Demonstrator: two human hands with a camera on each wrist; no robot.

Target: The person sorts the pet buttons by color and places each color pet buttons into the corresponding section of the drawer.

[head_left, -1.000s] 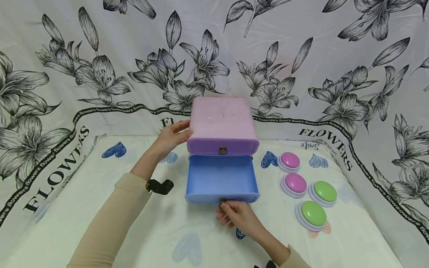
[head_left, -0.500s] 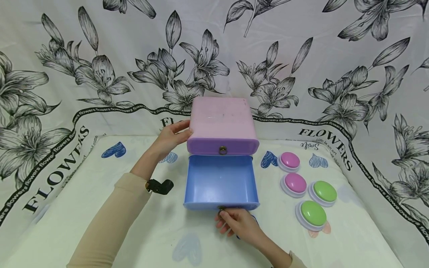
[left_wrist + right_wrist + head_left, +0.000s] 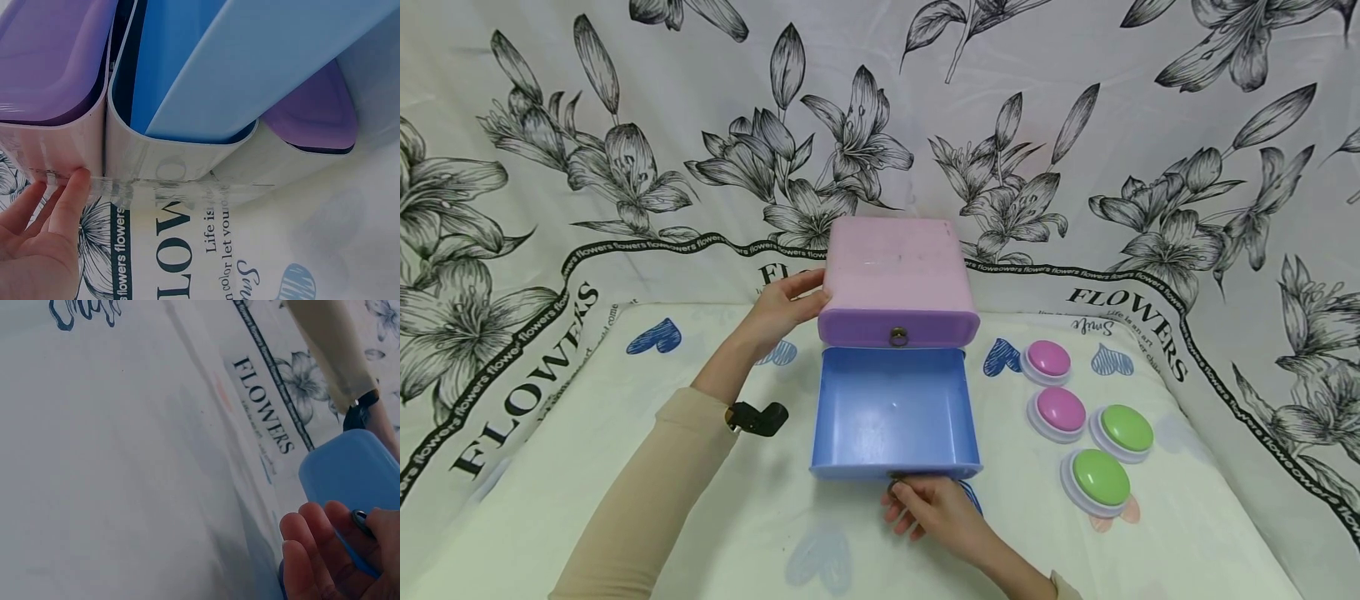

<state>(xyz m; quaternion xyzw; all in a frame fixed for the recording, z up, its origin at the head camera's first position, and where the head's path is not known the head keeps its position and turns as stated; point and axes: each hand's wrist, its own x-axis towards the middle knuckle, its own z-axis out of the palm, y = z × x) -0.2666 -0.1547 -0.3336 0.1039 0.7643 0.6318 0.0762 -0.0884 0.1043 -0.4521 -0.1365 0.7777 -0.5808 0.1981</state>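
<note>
One blue drawer [image 3: 895, 408] far out, by one pinched ring [image 3: 360, 520]

Near the middle of the table's [image 3: 745, 533] back edge: a three-tier cabinet [image 3: 898, 267], with the blue drawer out from the middle tier towards the near edge. Right hand [image 3: 942, 512]: thumb and forefinger pinched on the ring, other fingers loosely bent below. Left hand [image 3: 786, 302]: fingers nearly straight, tips against the left side of the pink top tier, nothing gripped.

Likeliest trouble: tipping or dragging of the whole cabinet towards the near edge, from a hard pull against so light a brace. Also possible: a drop of the drawer, front first, from too little length left inside; how much, hidden. Or a slip off so small a ring.

Towards the near edge, bare cloth ahead of the drawer, the edge itself out of view. Tighter towards the right edge: two pink buttons [image 3: 1049, 358] and two green buttons [image 3: 1101, 477], apart from the drawer, within reach of a sideways elbow swing. Behind the back edge, little room before the flowered backdrop [image 3: 880, 100]
</note>
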